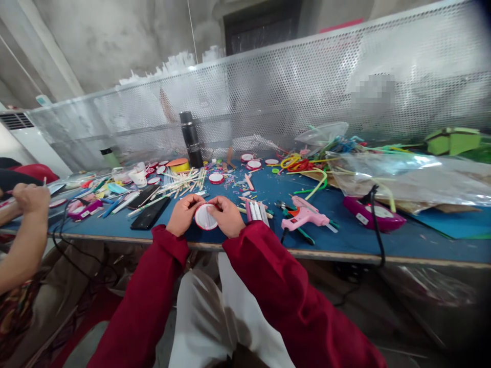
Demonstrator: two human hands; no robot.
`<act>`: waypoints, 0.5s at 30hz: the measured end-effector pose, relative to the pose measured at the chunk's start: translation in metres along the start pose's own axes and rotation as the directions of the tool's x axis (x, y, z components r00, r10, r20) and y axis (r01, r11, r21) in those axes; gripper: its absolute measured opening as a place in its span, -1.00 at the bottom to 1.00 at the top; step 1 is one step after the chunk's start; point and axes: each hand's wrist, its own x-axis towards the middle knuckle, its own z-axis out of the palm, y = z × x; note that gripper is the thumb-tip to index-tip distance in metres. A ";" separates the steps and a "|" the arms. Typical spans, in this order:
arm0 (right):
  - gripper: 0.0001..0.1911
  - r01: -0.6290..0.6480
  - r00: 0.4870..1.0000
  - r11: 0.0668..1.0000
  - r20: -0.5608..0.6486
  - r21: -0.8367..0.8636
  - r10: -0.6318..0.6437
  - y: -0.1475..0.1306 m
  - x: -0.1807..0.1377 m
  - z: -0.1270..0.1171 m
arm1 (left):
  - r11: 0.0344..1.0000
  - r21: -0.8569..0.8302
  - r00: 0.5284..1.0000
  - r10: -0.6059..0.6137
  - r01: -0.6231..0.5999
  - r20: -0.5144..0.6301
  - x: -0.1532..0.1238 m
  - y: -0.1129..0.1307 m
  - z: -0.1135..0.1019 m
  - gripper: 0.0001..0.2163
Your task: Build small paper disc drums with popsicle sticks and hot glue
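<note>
A small round white disc with a red rim [206, 218] is held upright between my two hands at the table's front edge. My left hand [183, 214] pinches its left side, and my right hand [227, 216] grips the upper right side with the thumb on the white face. What lies behind the disc is hidden. Just right of my right hand lie several white and pink pens or sticks [258, 212]. A black phone [150, 213] rests left of my left hand. Beyond the hands sits another red-rimmed white disc [216, 178].
A pink glue gun [306, 214] lies on the blue tabletop [418, 245] near pliers. Purple power strips [374, 214] stand right and left. A black flask [191, 139], wooden sticks [187, 180] and pipe cleaners [295, 162] are farther back. A co-worker's hand [31, 198] is at left.
</note>
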 end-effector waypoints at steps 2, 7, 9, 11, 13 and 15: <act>-0.89 0.010 1.000 1.000 -0.003 0.021 -0.010 0.001 0.000 0.000 | 1.000 -0.026 1.000 0.007 -0.007 0.001 0.000 0.000 0.000 -0.80; -0.89 0.035 0.999 0.998 -0.043 0.048 -0.032 0.002 0.000 0.001 | 0.997 -0.078 0.998 -0.012 0.016 0.056 0.000 -0.002 0.000 -0.78; -0.88 0.040 0.998 0.997 -0.049 0.059 -0.037 0.002 0.000 0.002 | 0.999 -0.048 0.996 -0.021 0.025 0.082 0.000 -0.003 0.000 -0.78; -0.88 0.042 0.998 0.998 -0.053 0.051 -0.039 0.002 -0.001 0.002 | 1.000 0.002 0.993 -0.027 0.027 0.114 0.001 -0.004 0.001 -0.80; -0.89 0.046 0.997 0.999 -0.061 0.028 -0.045 0.001 -0.001 0.003 | 0.999 0.047 0.991 -0.021 0.015 0.132 0.002 -0.004 0.002 -0.80; -0.91 0.049 0.997 0.999 -0.061 0.012 -0.048 0.000 -0.001 0.003 | 0.999 0.041 0.993 -0.005 0.000 0.119 0.002 -0.004 0.001 -0.78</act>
